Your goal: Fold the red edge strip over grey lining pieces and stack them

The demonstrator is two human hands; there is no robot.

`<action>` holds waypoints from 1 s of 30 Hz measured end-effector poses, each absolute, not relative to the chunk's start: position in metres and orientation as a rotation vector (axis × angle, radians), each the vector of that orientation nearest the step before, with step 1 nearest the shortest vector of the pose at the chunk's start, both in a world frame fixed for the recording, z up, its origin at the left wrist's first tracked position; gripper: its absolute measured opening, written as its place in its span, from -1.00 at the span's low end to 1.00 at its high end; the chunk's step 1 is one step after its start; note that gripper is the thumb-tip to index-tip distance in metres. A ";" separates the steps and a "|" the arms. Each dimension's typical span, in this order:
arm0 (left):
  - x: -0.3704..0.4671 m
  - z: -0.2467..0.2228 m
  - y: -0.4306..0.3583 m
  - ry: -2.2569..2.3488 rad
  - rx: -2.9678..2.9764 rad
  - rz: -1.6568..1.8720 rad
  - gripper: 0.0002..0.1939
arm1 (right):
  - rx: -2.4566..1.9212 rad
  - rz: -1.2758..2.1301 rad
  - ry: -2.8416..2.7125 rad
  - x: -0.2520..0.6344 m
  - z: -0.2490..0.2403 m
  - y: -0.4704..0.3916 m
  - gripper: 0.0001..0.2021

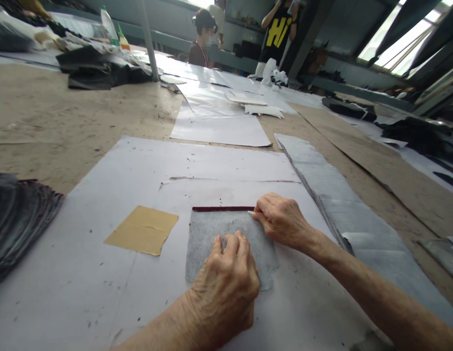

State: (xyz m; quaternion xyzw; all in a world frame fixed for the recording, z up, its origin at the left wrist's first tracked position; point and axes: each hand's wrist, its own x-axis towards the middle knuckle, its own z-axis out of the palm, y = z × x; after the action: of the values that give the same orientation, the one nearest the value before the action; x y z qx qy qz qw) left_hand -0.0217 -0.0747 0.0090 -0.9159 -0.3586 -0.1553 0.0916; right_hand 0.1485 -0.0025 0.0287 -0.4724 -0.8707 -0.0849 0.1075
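A rectangular piece of grey fabric (211, 234), with a dark red strip (222, 209) along its far edge, lies on the white sheet in front of me. My left hand (229, 273) rests on its near part, fingers bent and slightly apart, fingertips pressing down; nothing shows in its grip. At the far right corner, my right hand (281, 219) is closed in a pinch. A small white pointed tool (251, 213) pokes out of its fingertips and touches the fabric by the red strip. The rest of this tool is hidden.
A tan paper-like piece (144, 229) lies left of the fabric. Dark layered pieces (19, 219) are stacked at far left, a long grey stack (343, 204) at right. White sheets (219, 124), a metal pole (148, 41), bottles (109, 27) and people (202, 41) are beyond.
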 end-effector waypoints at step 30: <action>-0.021 0.012 -0.071 -1.010 -2.708 -0.482 -0.61 | -1.640 -0.211 -2.397 0.180 0.026 -0.012 -0.91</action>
State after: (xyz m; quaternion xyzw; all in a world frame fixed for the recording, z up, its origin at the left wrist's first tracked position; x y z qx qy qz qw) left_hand -0.0212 -0.0712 0.0116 -0.9190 -0.3429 -0.1635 0.1054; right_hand 0.1798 -0.0122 0.0262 -0.5596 -0.8176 -0.0720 0.1147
